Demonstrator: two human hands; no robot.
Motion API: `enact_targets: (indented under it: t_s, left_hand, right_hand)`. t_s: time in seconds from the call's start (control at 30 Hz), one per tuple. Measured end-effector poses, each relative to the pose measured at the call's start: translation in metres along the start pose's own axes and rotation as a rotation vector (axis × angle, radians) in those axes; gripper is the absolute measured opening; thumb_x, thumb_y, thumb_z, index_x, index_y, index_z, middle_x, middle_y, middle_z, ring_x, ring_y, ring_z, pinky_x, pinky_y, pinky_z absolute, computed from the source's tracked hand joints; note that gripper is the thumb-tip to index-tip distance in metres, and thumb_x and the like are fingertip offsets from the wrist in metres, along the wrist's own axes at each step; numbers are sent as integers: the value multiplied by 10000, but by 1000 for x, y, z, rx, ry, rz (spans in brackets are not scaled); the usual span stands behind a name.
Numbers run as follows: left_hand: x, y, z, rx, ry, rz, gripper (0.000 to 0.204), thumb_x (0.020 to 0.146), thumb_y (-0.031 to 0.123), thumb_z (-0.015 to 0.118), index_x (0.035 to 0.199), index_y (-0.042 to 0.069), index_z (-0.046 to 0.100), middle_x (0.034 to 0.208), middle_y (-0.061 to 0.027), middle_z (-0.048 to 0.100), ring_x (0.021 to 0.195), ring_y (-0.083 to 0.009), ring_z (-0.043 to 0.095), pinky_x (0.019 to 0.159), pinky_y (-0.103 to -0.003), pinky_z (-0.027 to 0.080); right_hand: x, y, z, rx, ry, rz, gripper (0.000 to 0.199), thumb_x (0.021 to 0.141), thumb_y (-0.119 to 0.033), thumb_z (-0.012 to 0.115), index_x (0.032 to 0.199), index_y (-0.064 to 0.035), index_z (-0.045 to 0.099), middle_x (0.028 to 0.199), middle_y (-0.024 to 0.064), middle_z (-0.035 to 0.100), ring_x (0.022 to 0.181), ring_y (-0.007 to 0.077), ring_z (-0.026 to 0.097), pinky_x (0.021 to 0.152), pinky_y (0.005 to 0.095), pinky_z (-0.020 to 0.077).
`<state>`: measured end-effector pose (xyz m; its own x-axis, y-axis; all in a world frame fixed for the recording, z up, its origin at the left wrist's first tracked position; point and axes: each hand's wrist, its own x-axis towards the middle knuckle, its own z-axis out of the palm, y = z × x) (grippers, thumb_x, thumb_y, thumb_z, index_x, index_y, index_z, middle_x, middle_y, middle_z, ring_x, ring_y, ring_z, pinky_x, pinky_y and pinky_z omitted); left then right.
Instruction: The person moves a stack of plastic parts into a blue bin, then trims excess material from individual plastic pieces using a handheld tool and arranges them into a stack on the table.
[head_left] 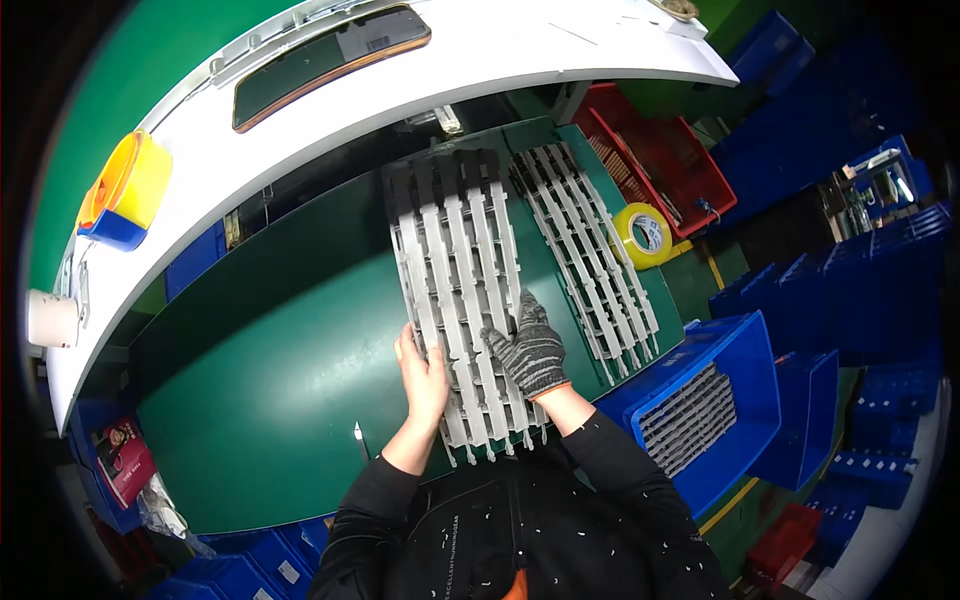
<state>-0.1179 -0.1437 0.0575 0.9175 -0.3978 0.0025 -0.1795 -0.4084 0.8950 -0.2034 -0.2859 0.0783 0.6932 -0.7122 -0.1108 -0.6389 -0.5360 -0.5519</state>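
A wide bundle of light grey slotted strips (462,290), side by side, stretches from near my body toward the far edge of the green table, its far end in shadow. My bare left hand (426,382) is pressed along its left edge, fingers partly hidden beneath. On the opposite edge, my right hand (530,350), in a dark grey knitted glove with an orange cuff, grips with the thumb over the top. Thin prongs stick out from the near ends of the strips. To the right lies a second group of similar strips (585,255), touched by neither hand.
Beside the second group stands a yellow tape roll (642,236), near a red bin (690,160). A blue crate (750,370) at right holds more strips. A pen-like tool (360,438) lies on the green table (270,400). The white shelf (520,45) carries a phone (335,62).
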Motion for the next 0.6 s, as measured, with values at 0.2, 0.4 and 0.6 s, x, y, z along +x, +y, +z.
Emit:
enact_targets:
  t_s: [0.2,0.4,0.6]
  left_hand:
    - [-16,-37,15,58,-43,-128,489,839,113,496,1246,-99,327,1190,-236,406,1110,-366,424,973,-390,319]
    - [-25,12,32,85,-45,74,474,861,139,490,1255,-79,342,1176,-214,422,1105,-325,429,964,-376,315]
    - [-65,126,110,-22,-352,350,453,856,112,499,1244,-81,365,1167,-205,432,1087,-316,444,952,-363,330]
  right_hand:
    - [-5,19,28,-57,-264,141,869,777,-503,533,1350,52,190,1338,245,339,1237,328,356,1010,370,322]
    - [-33,40,-21,117,12,128,797,779,-485,535,1303,62,287,1268,264,409,1182,352,410,973,391,352]
    - [-98,116,-118,206,469,283,778,774,-475,547,1293,51,305,1232,282,429,1110,374,463,926,406,382]
